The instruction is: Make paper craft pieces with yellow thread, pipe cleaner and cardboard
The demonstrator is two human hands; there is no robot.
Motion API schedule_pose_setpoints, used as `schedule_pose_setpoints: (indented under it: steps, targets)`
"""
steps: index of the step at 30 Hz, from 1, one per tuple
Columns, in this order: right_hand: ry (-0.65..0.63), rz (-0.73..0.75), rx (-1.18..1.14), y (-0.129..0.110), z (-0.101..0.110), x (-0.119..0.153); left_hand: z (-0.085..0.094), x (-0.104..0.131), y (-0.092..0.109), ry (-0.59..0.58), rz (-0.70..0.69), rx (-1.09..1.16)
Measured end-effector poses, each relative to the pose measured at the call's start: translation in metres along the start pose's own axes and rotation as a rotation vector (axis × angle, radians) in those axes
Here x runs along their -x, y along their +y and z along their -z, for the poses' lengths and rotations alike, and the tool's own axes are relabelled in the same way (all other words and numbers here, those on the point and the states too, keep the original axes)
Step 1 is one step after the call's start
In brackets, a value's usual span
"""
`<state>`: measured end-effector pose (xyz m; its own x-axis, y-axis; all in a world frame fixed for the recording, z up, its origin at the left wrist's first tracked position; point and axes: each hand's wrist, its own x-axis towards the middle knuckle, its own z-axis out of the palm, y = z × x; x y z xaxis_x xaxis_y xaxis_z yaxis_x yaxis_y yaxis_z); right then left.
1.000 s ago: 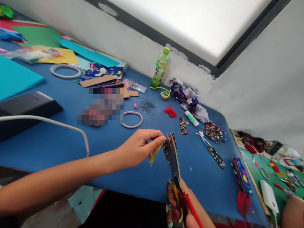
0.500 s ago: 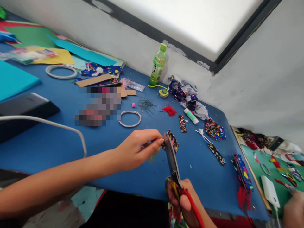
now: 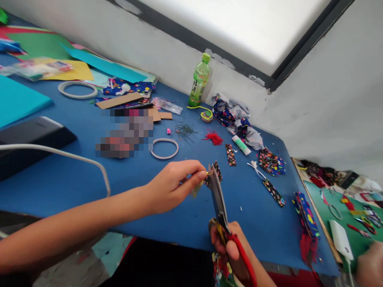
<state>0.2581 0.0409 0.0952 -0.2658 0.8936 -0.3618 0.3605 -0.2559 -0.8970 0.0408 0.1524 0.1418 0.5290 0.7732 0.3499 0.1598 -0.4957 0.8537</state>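
Floral-patterned piece (image 3: 218, 171): was in mid-scene over the blue table (image 3: 179, 227), at the scissor blades and just right of the pinching fingertips; whether a blade touched it could not be told.
Yellow threads (image 3: 196, 188): hung below the pinch, likely gathered there so that they did not stray across the blades.
Left hand (image 3: 172, 184): had a narrow thumb-and-finger pinch on the threads near the piece, apparently to steady the small work while leaving its right side exposed.
Scissors (image 3: 218, 197): pointed away from the body, blades a little apart, which seemed to bring their tips to the pinch.
Right hand (image 3: 231, 247): was closed around the red handle, low and near, probably for control of the blades.
Glue stick (image 3: 241, 145) and red threads (image 3: 214, 138): lay farther off, perhaps aside to leave working room.
Green bottle (image 3: 198, 81): stood upright at the far wall, seemingly out of elbow range.
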Motion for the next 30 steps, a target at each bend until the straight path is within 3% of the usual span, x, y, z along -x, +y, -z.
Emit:
schedule_pose_setpoints:
  steps: [4, 11, 16, 21, 25, 30]
  targets:
    - [0.068, 0.104, 0.116, -0.006, -0.001, -0.003, 0.0, 0.004, 0.0, -0.034, 0.001, 0.171]
    - [-0.011, 0.148, 0.197, 0.001, 0.008, -0.006, 0.005, 0.0, 0.007, -0.07, 0.139, 0.224]
    - [-0.099, 0.085, 0.069, -0.001, 0.006, 0.002, 0.006, 0.003, 0.007, -0.064, -0.047, 0.057]
    - [-0.14, -0.127, -0.324, -0.004, -0.003, 0.021, 0.0, 0.009, 0.004, -0.031, -0.247, -0.139]
    - [-0.212, -0.109, -0.262, -0.003, -0.005, 0.019, -0.004, 0.013, 0.006, 0.019, -0.26, -0.13]
    - [0.014, -0.003, -0.079, 0.0, -0.009, 0.009, -0.004, 0.012, 0.006, 0.025, -0.156, -0.063]
